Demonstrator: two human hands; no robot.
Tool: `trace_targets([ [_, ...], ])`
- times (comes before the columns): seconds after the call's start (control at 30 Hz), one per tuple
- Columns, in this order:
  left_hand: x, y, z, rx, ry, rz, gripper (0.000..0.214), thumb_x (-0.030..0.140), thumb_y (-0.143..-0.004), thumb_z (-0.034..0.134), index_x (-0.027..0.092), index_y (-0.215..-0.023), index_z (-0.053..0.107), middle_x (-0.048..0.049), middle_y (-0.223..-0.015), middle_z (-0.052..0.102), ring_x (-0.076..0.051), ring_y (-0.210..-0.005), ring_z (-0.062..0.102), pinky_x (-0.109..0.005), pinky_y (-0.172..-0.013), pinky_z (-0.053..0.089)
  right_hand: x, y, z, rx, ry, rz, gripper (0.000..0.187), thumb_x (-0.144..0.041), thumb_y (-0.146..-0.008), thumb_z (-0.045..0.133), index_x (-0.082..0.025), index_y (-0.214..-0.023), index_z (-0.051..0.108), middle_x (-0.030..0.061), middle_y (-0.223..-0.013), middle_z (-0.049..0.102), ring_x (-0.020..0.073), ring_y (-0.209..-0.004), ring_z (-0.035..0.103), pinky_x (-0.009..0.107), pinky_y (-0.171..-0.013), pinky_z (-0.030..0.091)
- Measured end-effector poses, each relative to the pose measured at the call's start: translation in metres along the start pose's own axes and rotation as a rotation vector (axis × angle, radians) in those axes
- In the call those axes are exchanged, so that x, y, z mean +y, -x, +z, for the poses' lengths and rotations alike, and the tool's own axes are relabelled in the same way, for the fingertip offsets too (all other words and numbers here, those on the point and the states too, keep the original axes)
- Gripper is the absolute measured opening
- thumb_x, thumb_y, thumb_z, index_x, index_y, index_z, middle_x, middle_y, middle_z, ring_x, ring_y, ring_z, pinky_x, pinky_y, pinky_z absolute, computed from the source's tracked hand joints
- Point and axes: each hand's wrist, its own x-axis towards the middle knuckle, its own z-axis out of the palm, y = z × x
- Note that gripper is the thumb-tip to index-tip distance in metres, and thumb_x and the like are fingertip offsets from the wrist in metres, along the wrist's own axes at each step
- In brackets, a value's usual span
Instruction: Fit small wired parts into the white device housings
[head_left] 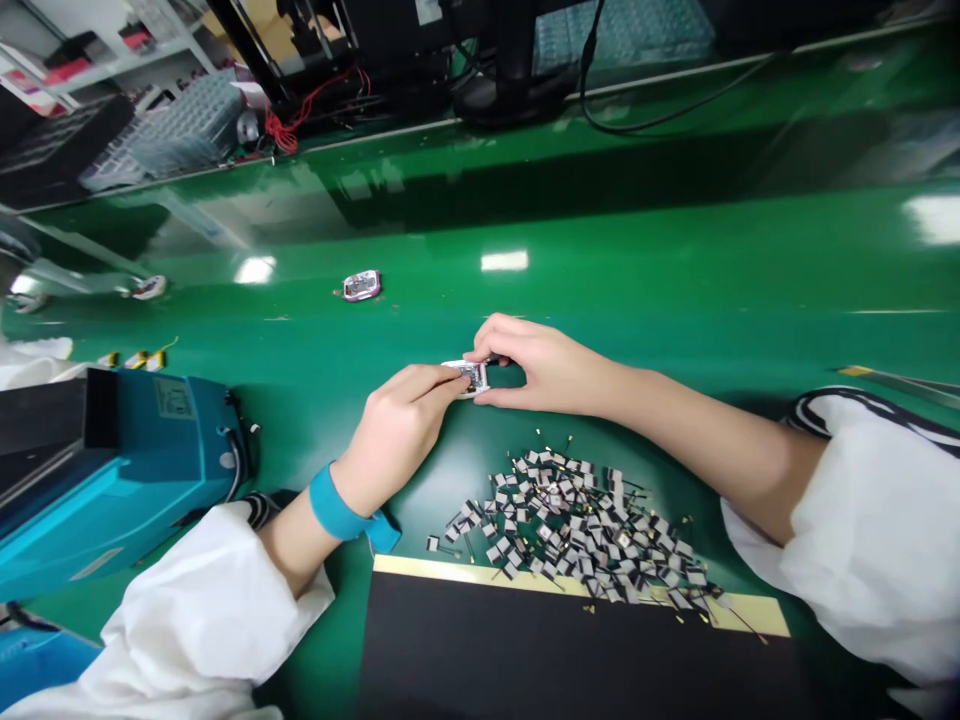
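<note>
While both bare hands meet above a glossy green workbench point(675, 260), a small white rectangular electronic module point(469, 376) with a silvery centre sits pinched between them, just beyond a heap of tiny black-and-white square patches with thin wire leads point(570, 530). The right hand point(544, 365) curves around the module's right end, with the thumb below and the fingers above, closing on it in a firm pinch. Something dark shows under those fingertips, too small to tell what it is. The left hand point(394, 435) has its fingers held close together and reaching forward, their tips pressed on the module's left side. A blue wrist strap point(337, 505) circles the left wrist, and loose white sleeves point(877, 540) cover both forearms higher up, one on each side of the heap.

Along the heap's near side lies a black board with a cream strip along its edge point(570, 640), and some patches spill onto that strip. Left of the heap stands a bulky teal machine point(150, 460). Well beyond the heap, a second small module with a pink rim point(361, 285) lies alone on the bench. Farther still, past the bench's far edge, sits black equipment point(510, 80) with dangling cables.
</note>
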Motion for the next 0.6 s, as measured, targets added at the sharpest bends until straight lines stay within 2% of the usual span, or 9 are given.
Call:
trace_targets([
  [0.2,0.0006,-0.0014,-0.0001,0.0,-0.003,-0.016,0.019,0.014,-0.085,0.045,0.015,-0.092,0.062,-0.0015,-0.094,0.063,-0.013,-0.081,0.058,-0.024,-0.071,0.05,0.0004,-0.0005,-0.0006,0.0,0.01,-0.005,0.025,-0.03,-0.073,0.063,-0.013,-0.089,0.054,0.0052,-0.092,0.049,0.0156,-0.084,0.051,0.027,-0.073,0.044],
  [0.6,0.0008,-0.0009,0.0017,-0.015,0.01,-0.015,0.021,0.015,-0.087,0.041,0.016,-0.094,0.061,-0.0009,-0.095,0.062,-0.012,-0.084,0.057,-0.023,-0.073,0.048,0.0002,0.0,-0.0004,0.012,0.029,-0.012,0.025,-0.029,-0.071,0.064,-0.012,-0.086,0.054,0.0045,-0.09,0.049,0.0143,-0.079,0.05,0.026,-0.069,0.043],
])
